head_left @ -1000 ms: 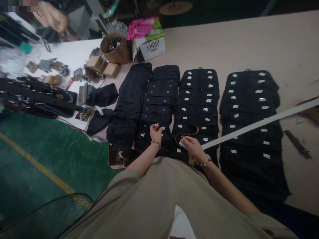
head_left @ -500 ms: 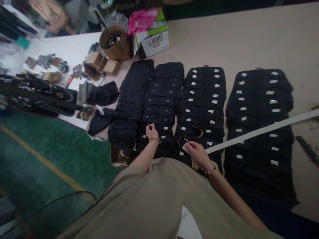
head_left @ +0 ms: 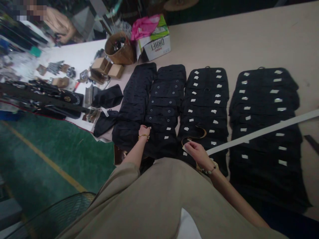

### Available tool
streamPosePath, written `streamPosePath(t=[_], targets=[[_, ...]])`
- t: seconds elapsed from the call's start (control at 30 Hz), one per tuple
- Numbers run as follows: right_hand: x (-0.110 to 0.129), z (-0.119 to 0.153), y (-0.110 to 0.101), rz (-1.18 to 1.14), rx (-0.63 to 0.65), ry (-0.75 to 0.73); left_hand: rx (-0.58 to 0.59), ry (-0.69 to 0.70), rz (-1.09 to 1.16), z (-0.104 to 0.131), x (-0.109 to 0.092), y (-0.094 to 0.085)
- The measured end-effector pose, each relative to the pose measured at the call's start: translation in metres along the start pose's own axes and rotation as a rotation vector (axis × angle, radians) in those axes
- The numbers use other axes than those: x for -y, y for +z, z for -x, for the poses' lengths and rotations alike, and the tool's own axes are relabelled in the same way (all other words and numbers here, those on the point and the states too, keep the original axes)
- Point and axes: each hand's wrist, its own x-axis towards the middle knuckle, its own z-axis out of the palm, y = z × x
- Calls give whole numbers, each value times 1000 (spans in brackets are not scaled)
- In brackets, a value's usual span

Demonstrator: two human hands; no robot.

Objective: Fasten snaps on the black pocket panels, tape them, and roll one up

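My left hand (head_left: 144, 130) is closed, with a small pale tape piece (head_left: 150, 127) at its fingertips, over the second stack of black fabric panels (head_left: 163, 99). My right hand (head_left: 196, 152) pinches the end of a long white tape strip (head_left: 264, 132), which runs off to the right across the panels. Just behind that hand, a curled brown-edged part of the strip (head_left: 203, 133) arches up. Pale tape pieces dot the third panel stack (head_left: 201, 116) and the fourth panel stack (head_left: 263, 119) in two columns. Metal rings show on the second stack.
A further black panel stack (head_left: 136, 96) lies at the left. Behind it stand a woven basket (head_left: 122, 53), a white and green carton (head_left: 158, 46) and small cardboard boxes (head_left: 116, 71). Another person (head_left: 58, 25) is at the far left. A mesh fan guard (head_left: 67, 209) stands low on the left.
My left hand has moved a little left, away from the second stack's tape pieces, still pinching a small piece. My right hand stays about where it was. The view has shifted slightly.
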Motion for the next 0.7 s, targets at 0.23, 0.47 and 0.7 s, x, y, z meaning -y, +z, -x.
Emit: streamPosePath(t=[0.23,0.47,0.7], targets=[[0,7,-1,18,-12,6,62,582,-250,32,17,9],[12,20,3,69,-33,-66,35,790,-260,69,-12,41],[10,39,12,67,-134,-97,247,715,-25,118,-65,42]])
